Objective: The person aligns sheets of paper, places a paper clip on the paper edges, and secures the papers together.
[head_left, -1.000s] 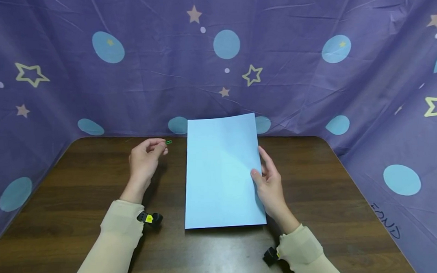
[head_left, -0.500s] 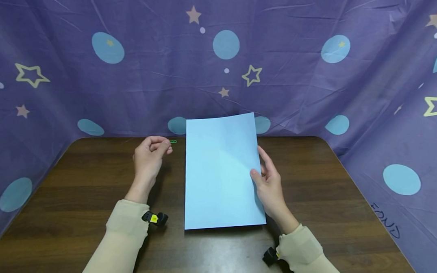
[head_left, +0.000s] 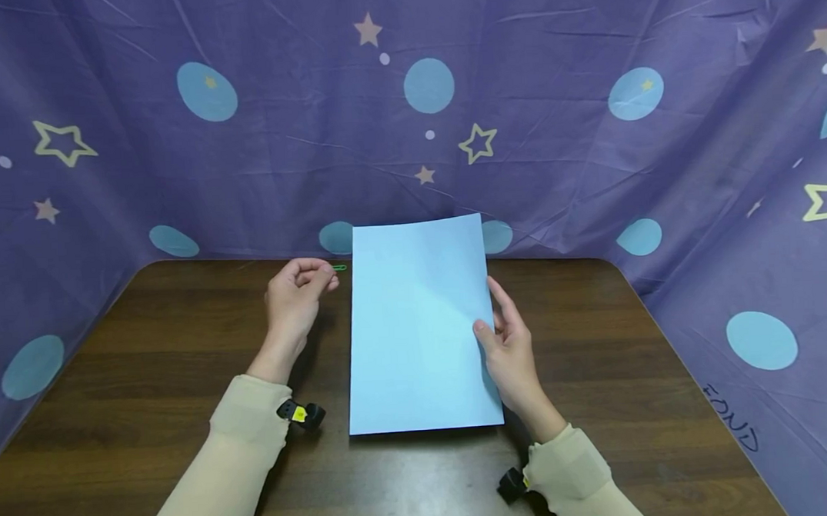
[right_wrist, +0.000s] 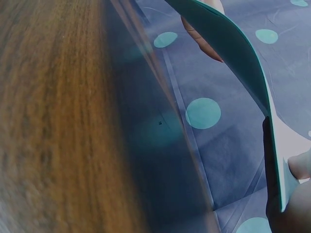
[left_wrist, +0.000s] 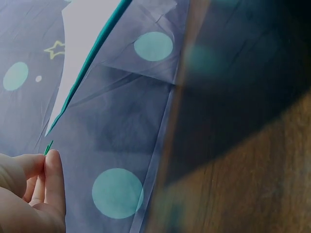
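Between the thumb and fingertips of my left hand (head_left: 296,296) a small green paper clip (head_left: 341,268) is pinched. Its free end points at the upper left edge of a light blue sheet of paper (head_left: 419,327), a short gap away. In the left wrist view the clip (left_wrist: 48,147) sits just below the sheet's corner (left_wrist: 80,58). My right hand (head_left: 511,354) grips the sheet by its right edge, thumb on the front face and fingers behind. The paper is raised over the table and bows slightly, as the right wrist view shows along its edge (right_wrist: 243,53).
A dark brown wooden table (head_left: 150,408) with rounded far corners lies under both hands. Behind it and at the sides hangs a purple curtain (head_left: 275,102) with stars and blue dots. A black wrist camera (head_left: 313,416) is strapped to the left wrist, another camera (head_left: 512,484) to the right.
My left hand has moved to the right with the paper clip, closing in on the sheet's left edge. The right hand and the sheet have stayed nearly still.
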Demonstrator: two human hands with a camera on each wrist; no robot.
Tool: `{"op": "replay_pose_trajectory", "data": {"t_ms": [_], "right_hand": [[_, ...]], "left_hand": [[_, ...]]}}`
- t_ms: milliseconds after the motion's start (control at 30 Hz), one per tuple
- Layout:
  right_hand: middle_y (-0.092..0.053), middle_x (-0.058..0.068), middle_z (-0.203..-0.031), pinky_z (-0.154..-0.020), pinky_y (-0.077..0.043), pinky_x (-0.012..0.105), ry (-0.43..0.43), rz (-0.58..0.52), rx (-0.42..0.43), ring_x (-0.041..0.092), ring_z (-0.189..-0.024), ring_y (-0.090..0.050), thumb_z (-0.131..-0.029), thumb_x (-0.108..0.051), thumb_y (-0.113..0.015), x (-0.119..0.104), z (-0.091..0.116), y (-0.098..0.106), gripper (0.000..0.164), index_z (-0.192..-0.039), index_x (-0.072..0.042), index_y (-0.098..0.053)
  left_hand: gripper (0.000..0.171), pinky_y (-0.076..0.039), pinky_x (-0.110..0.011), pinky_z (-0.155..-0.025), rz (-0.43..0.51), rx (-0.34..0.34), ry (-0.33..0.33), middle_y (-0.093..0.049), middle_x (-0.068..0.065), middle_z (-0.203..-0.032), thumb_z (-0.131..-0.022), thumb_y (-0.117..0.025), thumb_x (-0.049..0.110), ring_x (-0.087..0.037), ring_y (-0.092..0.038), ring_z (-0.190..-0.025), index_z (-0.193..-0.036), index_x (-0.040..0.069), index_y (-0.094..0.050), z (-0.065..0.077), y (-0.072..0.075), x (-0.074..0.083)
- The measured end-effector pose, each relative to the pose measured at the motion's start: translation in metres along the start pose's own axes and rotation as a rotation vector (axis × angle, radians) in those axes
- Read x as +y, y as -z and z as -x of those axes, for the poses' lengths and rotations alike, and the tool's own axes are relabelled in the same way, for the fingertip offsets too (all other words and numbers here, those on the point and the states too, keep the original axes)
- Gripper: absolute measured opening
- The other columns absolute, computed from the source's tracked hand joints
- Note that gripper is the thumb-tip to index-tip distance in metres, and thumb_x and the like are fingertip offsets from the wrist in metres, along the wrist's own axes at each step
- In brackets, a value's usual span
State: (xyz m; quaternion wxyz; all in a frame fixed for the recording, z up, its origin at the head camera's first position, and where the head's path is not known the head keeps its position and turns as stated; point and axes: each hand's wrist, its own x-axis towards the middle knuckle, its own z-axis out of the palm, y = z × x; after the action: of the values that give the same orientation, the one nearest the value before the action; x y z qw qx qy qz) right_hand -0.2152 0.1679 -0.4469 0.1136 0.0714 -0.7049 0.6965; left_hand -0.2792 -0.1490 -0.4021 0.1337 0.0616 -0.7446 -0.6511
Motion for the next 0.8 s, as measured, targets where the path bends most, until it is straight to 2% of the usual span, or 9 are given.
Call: {"op": "replay_pose_trajectory", "data": {"t_ms": [167, 500, 667, 800], "right_hand": [[-0.061, 0.010, -0.097, -0.059, -0.039, 0.019, 0.002, -0.007, 0.000, 0.010, -0.067, -0.040, -0.105, 0.008, -0.056, -0.0010, 0.0003, 0.0000, 0.074, -0.164, -0.033, -0.040], [-0.064, 0.013, -0.099, -0.061, -0.041, 0.019, -0.003, -0.005, 0.005, 0.011, -0.070, -0.044, -0.105, 0.009, -0.057, -0.0021, 0.0006, 0.0000, 0.076, -0.162, -0.039, -0.042], [-0.064, 0.016, -0.103, -0.061, -0.041, 0.020, 0.000, -0.015, -0.002, 0.011, -0.070, -0.044, -0.105, 0.009, -0.056, -0.0021, 0.0005, 0.0002, 0.075, -0.162, -0.038, -0.042], [-0.066, 0.016, -0.106, -0.061, -0.041, 0.020, 0.006, -0.018, -0.004, 0.011, -0.070, -0.044, -0.105, 0.009, -0.056, -0.0017, 0.0003, 0.0005, 0.074, -0.165, -0.032, -0.040]], "left_hand": [[0.021, -0.059, -0.036, -0.099, 0.037, -0.005, -0.007, -0.077, -0.006, -0.097, -0.103, -0.073, 0.024, -0.018, -0.077, -0.094, -0.113, 0.006, -0.071, -0.0011, -0.0034, 0.0011], [0.021, -0.060, -0.031, -0.095, 0.044, -0.006, -0.002, -0.078, -0.007, -0.100, -0.103, -0.073, 0.025, -0.016, -0.077, -0.093, -0.115, 0.008, -0.071, -0.0024, -0.0057, 0.0039], [0.021, -0.057, -0.039, -0.102, 0.027, -0.022, -0.002, -0.077, -0.007, -0.100, -0.104, -0.072, 0.025, -0.015, -0.076, -0.093, -0.115, 0.007, -0.071, -0.0031, -0.0063, 0.0031], [0.021, -0.059, -0.032, -0.098, 0.040, -0.044, -0.012, -0.076, -0.005, -0.098, -0.105, -0.071, 0.023, -0.012, -0.076, -0.092, -0.116, 0.005, -0.070, -0.0039, -0.0078, 0.0016]]}}
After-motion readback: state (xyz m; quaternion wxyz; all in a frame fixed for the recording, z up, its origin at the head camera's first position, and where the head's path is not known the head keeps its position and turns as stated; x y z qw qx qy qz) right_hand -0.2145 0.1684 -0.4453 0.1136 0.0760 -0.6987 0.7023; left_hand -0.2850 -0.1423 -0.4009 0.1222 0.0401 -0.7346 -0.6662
